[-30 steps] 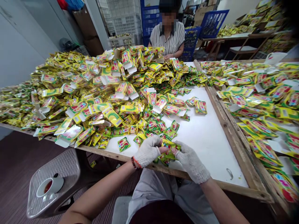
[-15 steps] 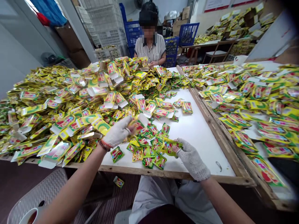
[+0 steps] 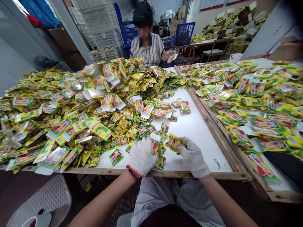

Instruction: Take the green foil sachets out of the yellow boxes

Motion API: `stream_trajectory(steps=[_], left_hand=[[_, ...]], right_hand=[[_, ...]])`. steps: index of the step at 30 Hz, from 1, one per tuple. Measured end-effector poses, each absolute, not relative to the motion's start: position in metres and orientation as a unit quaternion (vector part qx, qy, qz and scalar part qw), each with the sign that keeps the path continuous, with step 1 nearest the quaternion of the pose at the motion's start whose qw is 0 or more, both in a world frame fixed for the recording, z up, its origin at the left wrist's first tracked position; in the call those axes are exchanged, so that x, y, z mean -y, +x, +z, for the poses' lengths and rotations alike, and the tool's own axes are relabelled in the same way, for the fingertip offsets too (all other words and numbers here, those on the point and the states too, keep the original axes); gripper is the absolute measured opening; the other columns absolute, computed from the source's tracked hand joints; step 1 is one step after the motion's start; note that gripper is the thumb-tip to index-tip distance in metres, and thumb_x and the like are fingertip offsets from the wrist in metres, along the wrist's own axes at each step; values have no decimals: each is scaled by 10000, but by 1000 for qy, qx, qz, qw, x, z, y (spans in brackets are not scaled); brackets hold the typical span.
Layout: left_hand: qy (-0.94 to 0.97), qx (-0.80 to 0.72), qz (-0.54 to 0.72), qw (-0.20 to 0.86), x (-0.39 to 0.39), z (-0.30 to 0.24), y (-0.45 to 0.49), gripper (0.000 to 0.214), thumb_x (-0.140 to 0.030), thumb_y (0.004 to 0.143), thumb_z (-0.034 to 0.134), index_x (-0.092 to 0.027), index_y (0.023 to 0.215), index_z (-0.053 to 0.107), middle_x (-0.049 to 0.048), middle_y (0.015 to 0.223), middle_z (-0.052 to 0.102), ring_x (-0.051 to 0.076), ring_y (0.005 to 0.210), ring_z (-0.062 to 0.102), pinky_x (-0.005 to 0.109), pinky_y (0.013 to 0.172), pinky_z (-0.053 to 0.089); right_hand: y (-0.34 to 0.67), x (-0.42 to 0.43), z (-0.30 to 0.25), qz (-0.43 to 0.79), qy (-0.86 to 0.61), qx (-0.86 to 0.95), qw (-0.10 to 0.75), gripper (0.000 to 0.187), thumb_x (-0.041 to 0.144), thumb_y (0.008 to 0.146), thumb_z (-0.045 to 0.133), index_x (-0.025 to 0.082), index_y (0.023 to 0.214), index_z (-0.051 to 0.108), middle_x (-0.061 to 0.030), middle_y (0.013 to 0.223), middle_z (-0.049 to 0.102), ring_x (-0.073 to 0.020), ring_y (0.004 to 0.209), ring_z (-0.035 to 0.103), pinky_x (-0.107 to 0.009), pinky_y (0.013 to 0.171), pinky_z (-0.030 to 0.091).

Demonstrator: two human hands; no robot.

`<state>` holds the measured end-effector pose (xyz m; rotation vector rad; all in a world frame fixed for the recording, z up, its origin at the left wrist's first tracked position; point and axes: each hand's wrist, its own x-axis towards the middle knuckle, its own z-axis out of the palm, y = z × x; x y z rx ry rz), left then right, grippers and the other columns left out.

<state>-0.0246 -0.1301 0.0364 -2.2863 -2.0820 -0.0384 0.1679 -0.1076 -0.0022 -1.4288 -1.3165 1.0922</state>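
My left hand (image 3: 142, 155), in a white fingerless glove, grips a small carton (image 3: 155, 145) with its white flap raised, over a cluster of green and yellow sachets. The hand's back hides much of the carton. To its right, my right hand (image 3: 193, 157), gloved the same way, pinches a yellow-green sachet (image 3: 174, 142) between thumb and fingers; whether it is more than one I cannot tell. One loose green sachet (image 3: 116, 157) lies by the front edge, left of my left hand. A flat yellow carton (image 3: 101, 130) rests on the heap behind it.
A large heap of sachets and cartons (image 3: 59, 104) covers the table's left side. Wooden strips (image 3: 208, 121) divide the white tabletop (image 3: 191, 126); many filled-looking cartons (image 3: 272, 123) lie beyond them. Opposite, a person (image 3: 148, 47) holds a carton. A plastic stool (image 3: 44, 198) bears a cup (image 3: 39, 220).
My left hand has moved right and toward me with the carton, close to my right hand. My right hand still holds its sachet. The person opposite has raised one hand with a carton.
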Motion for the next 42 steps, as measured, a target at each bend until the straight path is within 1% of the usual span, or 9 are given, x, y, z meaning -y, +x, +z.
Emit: stream_trajectory(steps=[4,10,13,16,22,30,34,39,42], left_hand=[[-725,689,-17,7,132,32,-19,767,-566,720,614,-120,1303,393,142,1053,569,320,970,537,421,834,376],[-778,622,-69,-54,134,36,-30,507,-398,677,672,-209,1116,502,83,1085,538,278,992,528,382,833,409],[-777,612,-109,-95,134,35,-35,510,-395,681,661,-206,1120,485,88,1122,518,266,1001,524,376,839,431],[-794,583,-126,-119,133,33,-40,504,-302,688,634,-195,1151,465,97,1171,515,260,1045,513,376,877,435],[-856,485,-124,-131,134,28,-37,578,-204,649,620,-201,1205,463,93,1201,524,281,1121,480,417,941,412],[-802,543,-184,-167,138,9,-19,539,-243,673,628,-193,1183,460,92,1164,538,259,1059,519,397,911,454],[-804,551,-190,-118,139,8,-18,619,-235,668,643,-198,1249,431,101,1220,510,275,1109,488,414,940,437],[-831,516,-179,-100,139,10,-21,656,-233,668,652,-203,1284,429,110,1234,501,285,1111,483,423,937,437],[-829,516,-187,-109,140,10,-22,657,-237,679,649,-190,1295,426,116,1228,502,285,1118,479,423,944,433]], right_hand=[[157,105,1,426,-564,540,456,395,488,801,569,150,1005,579,-84,861,687,-151,574,609,-299,546,526],[163,103,-1,433,-554,561,437,406,488,816,557,150,1041,584,-64,820,682,-131,532,573,-274,508,496],[171,102,0,438,-548,589,402,395,478,811,554,146,1019,606,-64,817,683,-141,569,584,-258,496,488],[180,99,4,464,-529,616,354,355,440,791,564,152,986,635,-59,842,698,-158,632,615,-257,533,504],[191,92,19,416,-500,731,207,239,332,796,550,159,891,684,-48,834,715,-181,743,630,-270,658,496],[167,108,18,200,-562,769,228,191,208,855,497,149,959,646,-104,947,666,-195,858,610,-291,801,460],[170,111,22,186,-553,780,226,128,198,847,530,167,905,640,-85,949,626,-171,825,591,-258,755,456],[177,106,30,161,-549,796,199,122,205,837,553,166,754,634,-57,776,616,-175,729,573,-274,701,437],[179,106,29,209,-537,792,203,115,227,828,567,165,796,659,-62,810,660,-175,750,598,-266,699,442]])
